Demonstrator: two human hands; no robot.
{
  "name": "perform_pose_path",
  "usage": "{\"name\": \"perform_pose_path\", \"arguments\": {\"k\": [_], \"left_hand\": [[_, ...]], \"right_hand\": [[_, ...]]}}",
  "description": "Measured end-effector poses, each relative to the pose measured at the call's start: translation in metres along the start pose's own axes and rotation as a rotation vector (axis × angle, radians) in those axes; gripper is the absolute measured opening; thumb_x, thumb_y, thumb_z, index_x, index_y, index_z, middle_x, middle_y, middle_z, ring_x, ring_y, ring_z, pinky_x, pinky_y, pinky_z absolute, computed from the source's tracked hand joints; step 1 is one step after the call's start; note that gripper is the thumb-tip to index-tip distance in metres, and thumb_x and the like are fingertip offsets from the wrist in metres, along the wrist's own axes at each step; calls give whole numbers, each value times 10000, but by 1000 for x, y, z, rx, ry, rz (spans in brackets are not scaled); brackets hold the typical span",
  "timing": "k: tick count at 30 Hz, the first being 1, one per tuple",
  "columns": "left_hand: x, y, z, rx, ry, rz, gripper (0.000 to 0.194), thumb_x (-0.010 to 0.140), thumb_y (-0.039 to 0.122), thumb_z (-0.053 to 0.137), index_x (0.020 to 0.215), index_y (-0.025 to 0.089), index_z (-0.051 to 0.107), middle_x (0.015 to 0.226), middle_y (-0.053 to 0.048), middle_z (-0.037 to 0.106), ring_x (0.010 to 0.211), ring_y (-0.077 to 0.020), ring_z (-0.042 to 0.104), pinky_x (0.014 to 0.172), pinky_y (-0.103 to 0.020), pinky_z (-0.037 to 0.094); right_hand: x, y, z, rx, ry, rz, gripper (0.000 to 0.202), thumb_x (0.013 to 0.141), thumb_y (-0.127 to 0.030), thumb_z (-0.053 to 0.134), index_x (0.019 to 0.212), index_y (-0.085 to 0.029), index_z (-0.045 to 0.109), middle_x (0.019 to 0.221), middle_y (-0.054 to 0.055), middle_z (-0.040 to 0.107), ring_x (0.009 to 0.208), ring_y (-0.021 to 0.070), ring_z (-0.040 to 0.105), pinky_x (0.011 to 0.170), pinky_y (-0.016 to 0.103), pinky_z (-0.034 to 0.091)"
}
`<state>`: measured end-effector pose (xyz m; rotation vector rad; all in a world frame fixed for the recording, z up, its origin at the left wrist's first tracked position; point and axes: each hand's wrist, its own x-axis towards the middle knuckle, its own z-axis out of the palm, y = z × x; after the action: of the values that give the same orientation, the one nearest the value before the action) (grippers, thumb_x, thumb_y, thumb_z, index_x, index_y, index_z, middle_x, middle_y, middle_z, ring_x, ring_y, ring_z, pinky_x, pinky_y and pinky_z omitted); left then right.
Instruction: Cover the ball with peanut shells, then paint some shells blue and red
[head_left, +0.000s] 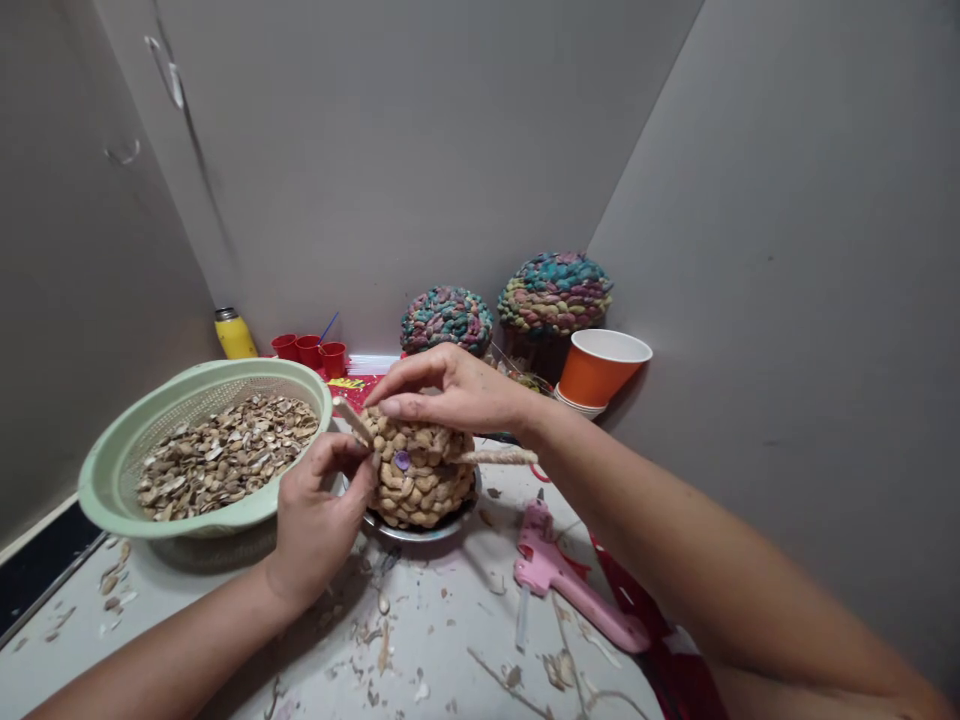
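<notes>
Bits of broken shell [384, 604] lie all over the near part of the pale surface [442, 620]. A pink glue gun [559, 575] rests on its side to the right. Just past it sits a ball of peanut shells [420, 490] in a shiny bowl [420, 536], with a purple spot on its front and a stick poking out on each side. The left hand [315, 525] has its thumb and fingers bent close together at the ball's left side; I cannot tell if they pinch anything. The right hand [457, 395] curls loosely over the top, touching it and hiding part of it; I cannot tell if it grips. To the left, a green basket [105, 500] is full of shells, close by the left hand. Farther back are red cups [308, 350], a yellow bottle [236, 336], an orange cup [600, 375] and two colorful balls [555, 292], the smaller one partly blocked. Gray walls [420, 150] stand behind.
</notes>
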<state>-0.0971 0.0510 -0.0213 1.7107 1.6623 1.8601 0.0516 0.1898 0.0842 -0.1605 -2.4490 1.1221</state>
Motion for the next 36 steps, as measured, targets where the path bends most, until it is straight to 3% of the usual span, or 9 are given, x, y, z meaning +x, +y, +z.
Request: {"name": "perform_pose_path", "arguments": {"k": [3, 6, 9, 15, 21, 32, 36], "left_hand": [[3, 0, 0, -72, -26, -94, 69, 856, 226, 688, 849, 222, 620, 794, 16, 645, 712, -143, 612, 690, -249, 512], [6, 3, 0, -117, -43, -163, 102, 848, 247, 696, 845, 213, 600, 775, 15, 626, 694, -140, 591, 670, -243, 496], [8, 5, 0, -140, -34, -211, 147, 832, 267, 714, 900, 211, 596, 809, 3, 632, 739, -154, 602, 697, -251, 498], [9, 5, 1, -222, -55, -267, 207, 828, 287, 714, 986, 229, 593, 1023, -43, 653, 1022, -211, 622, 925, -319, 488], [11, 7, 5, -403, -117, -335, 191, 833, 291, 706, 917, 228, 546, 964, -16, 609, 983, -190, 609, 918, -310, 474], [10, 5, 6, -427, -130, -355, 265, 810, 333, 744, 968, 222, 562, 1013, -36, 632, 1031, -220, 601, 952, -339, 455], [9, 3, 4, -446, -99, -363, 191, 861, 326, 687, 989, 231, 582, 1053, -37, 664, 1030, -217, 615, 958, -339, 455]], "right_hand": [[-4, 13, -1, -111, 96, -2, 207, 871, -264, 651, 1009, -149, 755, 1081, 85, 743, 1045, 206, 665, 943, 367, 492], [-8, 20, 3, -127, 45, 51, 259, 860, -245, 644, 1092, -167, 728, 1177, 85, 721, 1136, 223, 641, 1021, 415, 458], [-11, 20, 9, -127, 12, 99, 335, 844, -241, 643, 1168, -173, 694, 1223, 91, 707, 1156, 240, 634, 1027, 446, 460], [-11, 20, 19, -135, 41, 87, 403, 810, -254, 671, 1209, -195, 653, 1247, 97, 688, 1171, 253, 623, 1031, 487, 463], [-7, 19, 20, -229, 31, 87, 461, 783, -249, 691, 1235, -186, 627, 1261, 117, 665, 1169, 262, 613, 1023, 495, 467], [-1, 10, 24, -360, -11, 137, 522, 750, -195, 704, 1264, -160, 615, 1299, 143, 631, 1228, 286, 566, 1068, 495, 428], [-1, 11, 24, -374, -12, 157, 530, 739, -186, 697, 1263, -166, 617, 1281, 131, 633, 1236, 289, 558, 1075, 493, 424]]}}
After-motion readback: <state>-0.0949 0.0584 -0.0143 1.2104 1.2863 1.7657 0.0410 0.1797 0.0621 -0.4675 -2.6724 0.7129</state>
